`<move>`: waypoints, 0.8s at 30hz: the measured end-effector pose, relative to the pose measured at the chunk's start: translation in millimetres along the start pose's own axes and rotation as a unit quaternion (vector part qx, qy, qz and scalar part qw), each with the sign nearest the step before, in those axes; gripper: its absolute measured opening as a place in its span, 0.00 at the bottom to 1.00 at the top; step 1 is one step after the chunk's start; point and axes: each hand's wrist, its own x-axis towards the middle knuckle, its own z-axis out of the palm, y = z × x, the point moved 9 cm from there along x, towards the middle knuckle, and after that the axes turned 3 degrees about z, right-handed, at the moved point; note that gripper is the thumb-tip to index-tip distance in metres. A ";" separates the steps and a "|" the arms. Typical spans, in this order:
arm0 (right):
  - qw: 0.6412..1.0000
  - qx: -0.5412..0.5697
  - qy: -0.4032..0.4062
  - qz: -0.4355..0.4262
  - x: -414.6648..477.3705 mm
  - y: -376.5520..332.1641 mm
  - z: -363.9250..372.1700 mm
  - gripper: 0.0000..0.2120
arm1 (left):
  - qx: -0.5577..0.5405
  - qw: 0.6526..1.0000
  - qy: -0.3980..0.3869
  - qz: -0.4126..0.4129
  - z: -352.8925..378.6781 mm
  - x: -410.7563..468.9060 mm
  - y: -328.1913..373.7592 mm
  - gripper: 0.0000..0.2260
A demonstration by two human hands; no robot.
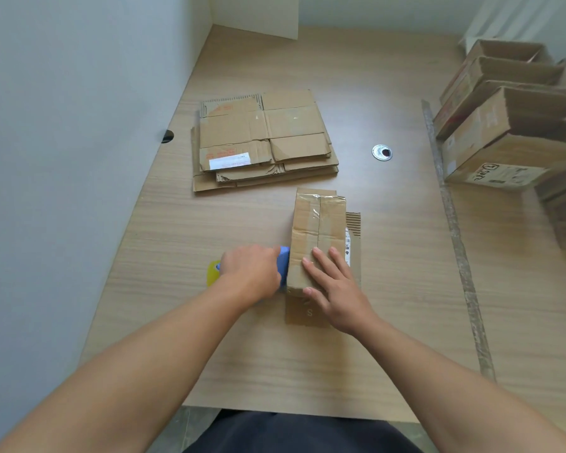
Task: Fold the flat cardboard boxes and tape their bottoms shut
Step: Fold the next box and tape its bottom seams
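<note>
The left hand (249,271) is gripping a blue tape dispenser (284,260) against the left side of a box (317,223). The right hand (335,289) is pressing open, fingers flat, on the box's taped top. The box is sitting mid-table (275,361). A flat stack (262,138) is lying farther off, and folded boxes (504,125) are standing far right.

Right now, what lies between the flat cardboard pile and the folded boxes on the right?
In the head view, a round metal ring set in the table, then a long shiny strip beside the folded boxes.
</note>
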 end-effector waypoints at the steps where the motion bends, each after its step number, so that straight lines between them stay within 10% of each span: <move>1: 1.000 0.002 -0.002 0.000 -0.8 -0.3 -0.5 0.27 | -0.020 1.000 0.017 -0.010 2.3 -2.4 -8.8 0.19; 11: 0.999 0.016 -0.017 -0.037 -7.2 -1.5 -4.7 0.25 | -0.071 0.993 0.069 -0.071 73.4 -23.3 -52.2 0.33; 17: 0.984 0.078 0.155 -0.045 -20.1 1.1 -37.9 0.26 | -0.183 0.921 0.340 0.048 46.9 -48.9 -28.4 0.26; 24: 0.879 0.389 0.115 0.251 -42.6 46.1 -6.2 0.19 | -0.549 0.816 0.132 -0.121 95.6 -22.9 6.8 0.14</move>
